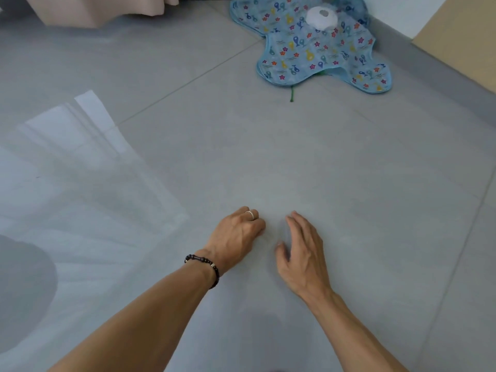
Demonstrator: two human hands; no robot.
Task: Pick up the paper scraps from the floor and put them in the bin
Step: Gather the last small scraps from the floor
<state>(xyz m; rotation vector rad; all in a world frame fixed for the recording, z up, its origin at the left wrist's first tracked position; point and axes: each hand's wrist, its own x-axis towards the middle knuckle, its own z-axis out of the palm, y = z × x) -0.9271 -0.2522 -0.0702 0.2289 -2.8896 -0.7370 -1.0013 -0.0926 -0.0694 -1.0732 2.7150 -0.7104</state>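
Note:
My left hand (236,234) hovers low over the grey tiled floor (268,157), near the bottom middle. It wears a ring and a dark bead bracelet. Its fingers are curled under into a fist, and whatever may lie inside is hidden. My right hand (302,253) is just to its right, palm down, fingers stretched and slightly apart, holding nothing. A narrow gap of bare tile separates the two hands. No paper scrap and no bin show anywhere in this view.
A blue patterned cloth (316,49) lies spread on the floor at the far right, with a white rounded object (321,18) on it and a green strip (291,93) poking out. A grey baseboard (429,63) and a brown board (461,36) line the right wall. Pale curtain fabric (107,9) hangs at the top left.

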